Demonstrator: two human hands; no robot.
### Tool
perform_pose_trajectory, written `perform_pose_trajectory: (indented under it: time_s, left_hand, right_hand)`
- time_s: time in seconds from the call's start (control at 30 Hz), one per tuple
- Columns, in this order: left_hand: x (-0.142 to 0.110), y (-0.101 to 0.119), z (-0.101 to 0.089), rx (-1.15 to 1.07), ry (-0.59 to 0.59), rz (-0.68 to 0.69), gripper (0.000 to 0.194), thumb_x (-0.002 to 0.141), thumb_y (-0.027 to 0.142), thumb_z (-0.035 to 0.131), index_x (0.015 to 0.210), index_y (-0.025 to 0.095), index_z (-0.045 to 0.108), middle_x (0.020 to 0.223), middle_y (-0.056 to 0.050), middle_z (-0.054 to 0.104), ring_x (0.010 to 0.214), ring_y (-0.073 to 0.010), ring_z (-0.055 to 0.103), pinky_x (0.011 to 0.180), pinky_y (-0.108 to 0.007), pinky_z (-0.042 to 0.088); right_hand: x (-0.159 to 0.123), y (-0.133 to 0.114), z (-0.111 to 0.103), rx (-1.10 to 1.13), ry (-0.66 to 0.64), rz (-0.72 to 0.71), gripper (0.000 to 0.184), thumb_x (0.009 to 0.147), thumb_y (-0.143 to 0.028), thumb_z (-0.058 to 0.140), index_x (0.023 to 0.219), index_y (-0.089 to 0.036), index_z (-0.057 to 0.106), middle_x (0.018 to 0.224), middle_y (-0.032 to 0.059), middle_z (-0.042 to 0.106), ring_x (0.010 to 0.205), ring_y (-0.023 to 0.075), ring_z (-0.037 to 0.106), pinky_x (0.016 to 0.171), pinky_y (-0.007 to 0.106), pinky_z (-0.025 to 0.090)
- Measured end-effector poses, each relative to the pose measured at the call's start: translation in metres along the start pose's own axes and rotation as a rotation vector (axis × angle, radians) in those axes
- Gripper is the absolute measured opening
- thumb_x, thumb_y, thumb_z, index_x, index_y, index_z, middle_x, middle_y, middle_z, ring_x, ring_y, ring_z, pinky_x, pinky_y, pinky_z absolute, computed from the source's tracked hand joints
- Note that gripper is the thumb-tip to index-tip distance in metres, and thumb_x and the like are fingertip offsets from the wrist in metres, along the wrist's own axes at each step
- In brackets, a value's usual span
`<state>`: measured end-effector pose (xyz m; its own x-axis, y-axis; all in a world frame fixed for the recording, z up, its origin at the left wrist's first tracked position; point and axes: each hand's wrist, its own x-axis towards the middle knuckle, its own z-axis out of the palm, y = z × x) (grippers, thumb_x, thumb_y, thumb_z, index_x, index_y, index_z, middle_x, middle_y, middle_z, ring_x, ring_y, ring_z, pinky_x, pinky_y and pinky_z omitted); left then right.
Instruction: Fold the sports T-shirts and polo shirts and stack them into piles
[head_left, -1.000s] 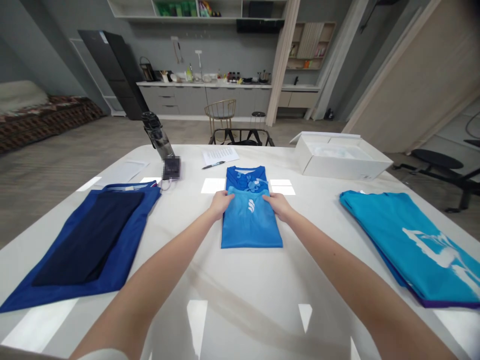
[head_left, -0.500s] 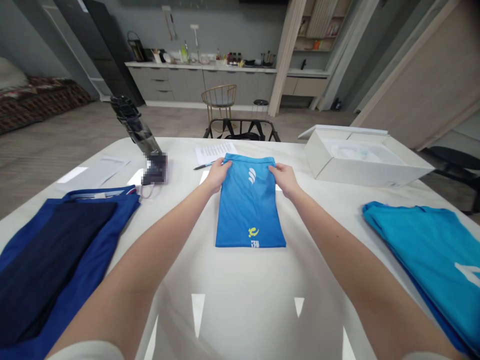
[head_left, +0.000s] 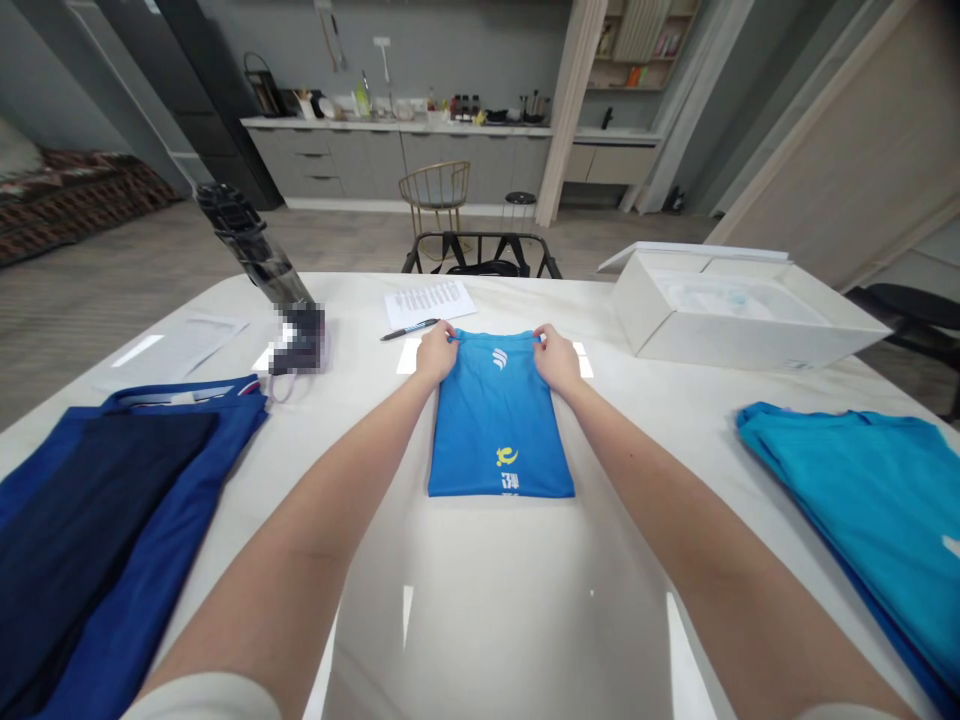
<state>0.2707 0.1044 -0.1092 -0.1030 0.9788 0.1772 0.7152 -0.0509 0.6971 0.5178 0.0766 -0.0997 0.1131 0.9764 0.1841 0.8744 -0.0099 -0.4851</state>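
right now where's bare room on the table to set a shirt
Widest patch: the table nearer you than the folded blue shirt, between your forearms. Narrower: between that shirt and the teal shirt. Crowded: the far edge, with bottle, papers and pen.

1. The bare left arm [head_left: 315, 510] and right arm [head_left: 697, 520] stretch forward from the lower corners, converging inward.
2. The left hand [head_left: 437, 352] and right hand [head_left: 557, 360] sit level, palms down, well apart.
3. The fingers [head_left: 451, 340] of each hand curl inward in a light pinch.
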Motion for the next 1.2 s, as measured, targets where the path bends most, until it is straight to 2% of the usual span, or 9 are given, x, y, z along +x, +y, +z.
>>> perform_pose_trajectory:
  time_s: [0.17, 0.33, 0.47, 0.63, 0.77, 0.83, 0.93, 1.1, 1.2]
  left_hand:
    - [-0.012, 0.009, -0.005, 0.266, 0.084, 0.228, 0.037, 0.089, 0.013, 0.051, 0.124, 0.020, 0.061, 0.135, -0.015, 0.056, 0.127, -0.0326, 0.051, 0.105, -0.049, 0.042]
    - [-0.020, 0.018, 0.008, 0.226, -0.179, 0.519, 0.041, 0.101, 0.026, 0.039, 0.135, 0.015, 0.059, 0.149, -0.016, 0.051, 0.139, -0.0275, 0.046, 0.120, -0.042, 0.031]
    - [-0.022, 0.016, 0.021, 0.348, -0.347, 0.376, 0.054, 0.102, 0.047, 0.040, 0.149, 0.021, 0.050, 0.162, -0.014, 0.037, 0.152, -0.0325, 0.029, 0.124, -0.055, 0.018]
    - [-0.021, 0.010, 0.016, 0.393, -0.277, 0.174, 0.069, 0.100, 0.059, 0.036, 0.158, 0.022, 0.037, 0.168, -0.015, 0.023, 0.156, -0.0354, 0.018, 0.124, -0.062, 0.007]
    - [-0.030, 0.021, 0.020, 0.372, -0.190, 0.353, 0.062, 0.102, 0.040, 0.034, 0.157, 0.010, 0.037, 0.166, -0.018, 0.026, 0.155, -0.0323, 0.021, 0.127, -0.053, 0.008]
    - [-0.039, 0.027, 0.027, 0.326, -0.251, 0.454, 0.058, 0.102, 0.030, 0.030, 0.157, 0.011, 0.038, 0.165, -0.016, 0.030, 0.155, -0.0286, 0.025, 0.127, -0.048, 0.015]
    - [-0.053, 0.028, 0.035, 0.295, -0.329, 0.424, 0.057, 0.102, 0.027, 0.029, 0.156, 0.015, 0.040, 0.163, -0.013, 0.036, 0.153, -0.0271, 0.029, 0.126, -0.049, 0.019]
    - [-0.069, 0.021, 0.024, 0.309, -0.235, 0.247, 0.064, 0.101, 0.051, 0.037, 0.155, 0.018, 0.043, 0.164, -0.013, 0.033, 0.154, -0.0333, 0.025, 0.126, -0.054, 0.015]
    - [-0.082, 0.025, 0.014, 0.333, -0.167, 0.279, 0.063, 0.101, 0.043, 0.038, 0.155, 0.010, 0.041, 0.163, -0.018, 0.033, 0.154, -0.0337, 0.026, 0.127, -0.053, 0.013]
  right_hand:
    - [-0.001, 0.000, 0.000, -0.168, -0.038, -0.048, 0.031, 0.098, -0.023, 0.046, 0.114, -0.019, 0.072, 0.122, 0.0148, 0.064, 0.111, 0.0300, 0.059, 0.093, 0.040, 0.047]
    - [-0.006, -0.019, 0.004, -0.222, -0.019, -0.262, 0.042, 0.105, -0.030, 0.037, 0.133, -0.013, 0.064, 0.144, 0.0166, 0.054, 0.132, 0.0305, 0.047, 0.111, 0.044, 0.036]
    - [-0.005, -0.021, 0.017, -0.237, -0.211, -0.287, 0.053, 0.109, -0.041, 0.028, 0.153, -0.019, 0.047, 0.160, 0.0096, 0.039, 0.148, 0.0286, 0.031, 0.121, 0.055, 0.021]
    - [0.001, -0.004, 0.019, -0.280, -0.269, -0.093, 0.066, 0.108, -0.055, 0.025, 0.163, -0.019, 0.026, 0.168, 0.0104, 0.019, 0.155, 0.0314, 0.017, 0.120, 0.067, 0.009]
    - [-0.007, -0.016, 0.018, -0.308, -0.152, -0.133, 0.062, 0.108, -0.044, 0.026, 0.161, -0.012, 0.030, 0.167, 0.0141, 0.020, 0.155, 0.0311, 0.015, 0.121, 0.066, 0.004]
    - [-0.018, -0.029, 0.022, -0.277, -0.141, -0.263, 0.059, 0.108, -0.036, 0.024, 0.160, -0.011, 0.033, 0.166, 0.0133, 0.024, 0.155, 0.0274, 0.018, 0.124, 0.059, 0.007]
    - [-0.036, -0.040, 0.030, -0.221, -0.230, -0.361, 0.057, 0.108, -0.032, 0.021, 0.160, -0.014, 0.036, 0.164, 0.0099, 0.030, 0.153, 0.0239, 0.025, 0.125, 0.050, 0.015]
    - [-0.048, -0.025, 0.026, -0.240, -0.235, -0.222, 0.062, 0.109, -0.050, 0.023, 0.160, -0.018, 0.036, 0.166, 0.0088, 0.027, 0.154, 0.0272, 0.022, 0.124, 0.055, 0.014]
    - [-0.053, -0.017, 0.014, -0.275, -0.204, -0.113, 0.065, 0.108, -0.052, 0.026, 0.161, -0.014, 0.033, 0.166, 0.0122, 0.024, 0.154, 0.0314, 0.020, 0.122, 0.065, 0.009]
